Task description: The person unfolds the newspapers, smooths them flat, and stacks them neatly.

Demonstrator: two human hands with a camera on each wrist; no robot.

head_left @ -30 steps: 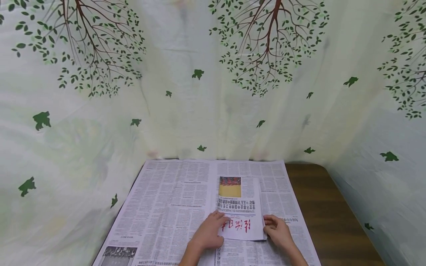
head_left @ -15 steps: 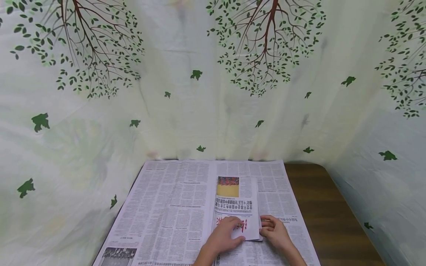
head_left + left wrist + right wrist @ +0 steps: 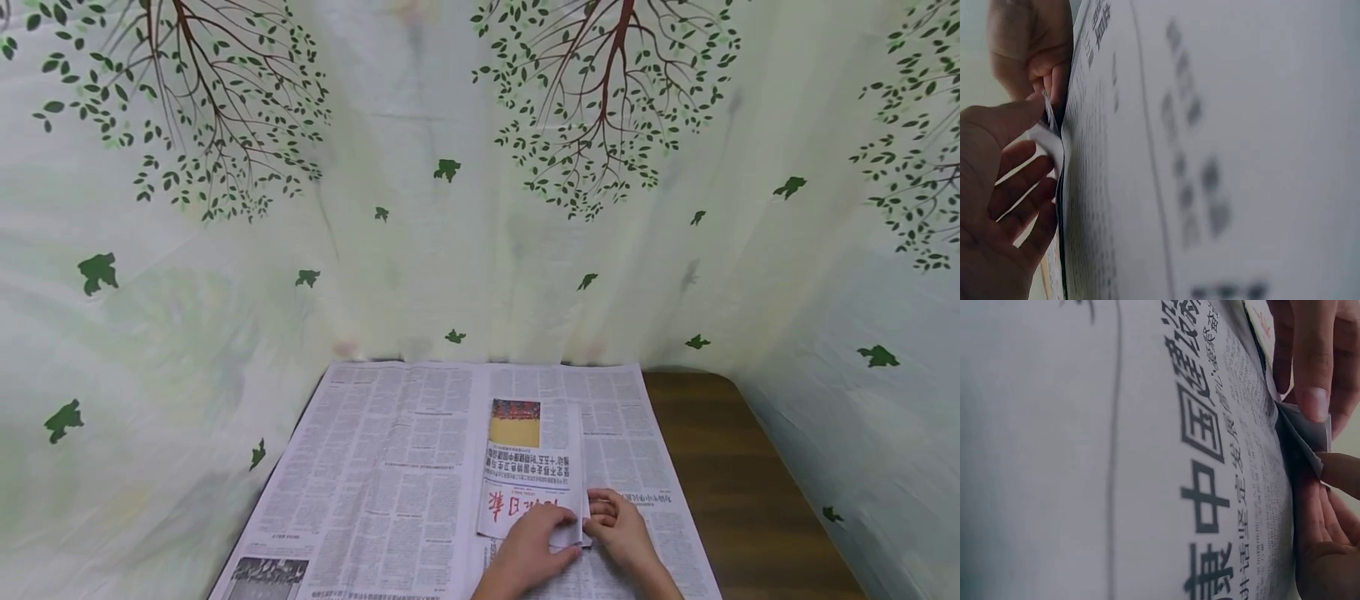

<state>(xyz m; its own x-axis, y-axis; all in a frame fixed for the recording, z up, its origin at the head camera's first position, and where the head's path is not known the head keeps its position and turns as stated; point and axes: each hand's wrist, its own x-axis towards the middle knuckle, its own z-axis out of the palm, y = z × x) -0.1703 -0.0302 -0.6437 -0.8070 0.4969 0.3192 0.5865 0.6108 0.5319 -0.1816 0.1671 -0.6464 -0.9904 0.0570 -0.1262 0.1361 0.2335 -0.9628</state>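
A folded newspaper (image 3: 525,467) with a red masthead and a yellow-and-red picture lies on a larger spread newspaper (image 3: 390,483). My left hand (image 3: 534,546) is at its near right corner, fingers over the page and thumb at the lower edge. Beside it my right hand (image 3: 622,529) pinches the right edge near that same corner. In the right wrist view, a lifted paper corner (image 3: 1302,425) stands between the two hands, with the right thumb (image 3: 1341,472) against it. From the left wrist, the left hand (image 3: 997,194) has its thumb at the paper edge, close to the other hand.
Spread newspaper covers most of the table, with a dark photo (image 3: 266,577) printed at its near left. Brown wood of the table (image 3: 727,475) shows along the right side. A pale curtain (image 3: 510,275) with tree and leaf prints hangs around the back and sides.
My left hand has slid right across the folded newspaper, from its left edge to its near right corner, beside the right hand. The folded newspaper has shifted slightly left, and its masthead's left part shows again.
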